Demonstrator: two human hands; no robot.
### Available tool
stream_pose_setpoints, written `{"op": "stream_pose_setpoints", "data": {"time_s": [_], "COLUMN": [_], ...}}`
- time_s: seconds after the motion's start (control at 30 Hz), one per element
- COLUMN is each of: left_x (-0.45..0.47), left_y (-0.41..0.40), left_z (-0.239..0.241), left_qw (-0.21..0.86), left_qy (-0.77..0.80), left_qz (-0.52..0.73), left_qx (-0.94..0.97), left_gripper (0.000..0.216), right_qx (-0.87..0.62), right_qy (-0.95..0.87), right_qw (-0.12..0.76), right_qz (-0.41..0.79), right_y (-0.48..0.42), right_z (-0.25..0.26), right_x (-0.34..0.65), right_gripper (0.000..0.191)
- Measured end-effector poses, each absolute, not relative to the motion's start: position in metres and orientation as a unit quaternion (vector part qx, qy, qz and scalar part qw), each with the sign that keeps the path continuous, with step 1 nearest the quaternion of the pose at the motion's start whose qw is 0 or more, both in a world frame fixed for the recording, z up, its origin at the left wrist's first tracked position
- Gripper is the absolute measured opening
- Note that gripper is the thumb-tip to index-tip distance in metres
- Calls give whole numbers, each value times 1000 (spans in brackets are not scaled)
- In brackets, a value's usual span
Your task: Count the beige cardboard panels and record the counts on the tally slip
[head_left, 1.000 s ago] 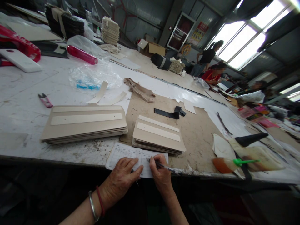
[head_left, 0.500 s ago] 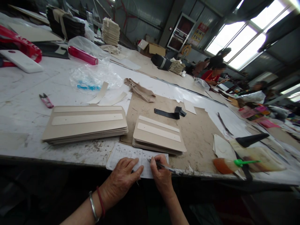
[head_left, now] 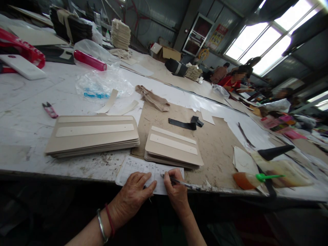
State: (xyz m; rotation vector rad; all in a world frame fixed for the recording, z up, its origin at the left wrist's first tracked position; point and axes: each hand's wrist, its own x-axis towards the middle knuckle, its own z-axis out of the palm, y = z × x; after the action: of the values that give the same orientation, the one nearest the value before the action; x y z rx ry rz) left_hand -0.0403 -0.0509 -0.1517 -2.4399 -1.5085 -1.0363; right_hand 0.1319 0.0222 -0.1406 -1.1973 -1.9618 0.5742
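An open booklet (head_left: 125,172) with printed, partly filled-in pages lies at the table's front edge. My left hand (head_left: 134,191) rests on its left page, fingers curled and thumb reaching across. A small dark, thin thing shows on either side of that thumb; its kind is hidden. Over the right page, my right hand (head_left: 176,188) pinches a pen (head_left: 188,185), its tip at the paper. Just behind the booklet sit two stacks of beige panels, a larger left stack (head_left: 89,140) and a smaller right stack (head_left: 173,152), each topped with pale strips.
Pink-handled snips (head_left: 50,110) lie at left, near a clear plastic bag (head_left: 102,83) and a pink cylinder (head_left: 89,60). A black strap (head_left: 183,123) lies behind the right stack. At right is an orange bottle (head_left: 244,181) with a green nozzle. Other people sit farther back.
Both hands stay on the booklet, with the pen tip shifted very slightly. In the background, a person in red has raised their upper body a little.
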Motion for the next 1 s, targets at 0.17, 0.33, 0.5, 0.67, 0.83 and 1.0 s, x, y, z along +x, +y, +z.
{"op": "stream_pose_setpoints", "data": {"time_s": [0.17,0.33,0.5,0.67,0.83,1.0], "left_x": [-40,-41,-41,-41,-41,-40], "left_y": [-51,-50,-51,-51,-50,-51], "left_z": [-153,-153,-153,-153,-154,-152], "left_qw": [56,55,53,52,49,51], "left_qy": [-491,-491,-491,-490,-490,-490], "left_qz": [-343,-347,-350,-346,-344,-344], "left_qx": [-798,-797,-796,-798,-799,-799], "left_gripper": [28,27,28,27,29,28], "right_qx": [-470,-482,-482,-482,-481,-487], "right_qy": [-750,-741,-755,-764,-766,-760], "right_qw": [406,408,387,377,379,382], "right_qz": [225,227,217,205,195,200], "right_y": [22,21,21,21,20,21], "right_z": [-143,-144,-142,-141,-140,-141], "right_x": [134,136,134,133,134,133], "right_gripper": [15,16,16,16,16,17]}}
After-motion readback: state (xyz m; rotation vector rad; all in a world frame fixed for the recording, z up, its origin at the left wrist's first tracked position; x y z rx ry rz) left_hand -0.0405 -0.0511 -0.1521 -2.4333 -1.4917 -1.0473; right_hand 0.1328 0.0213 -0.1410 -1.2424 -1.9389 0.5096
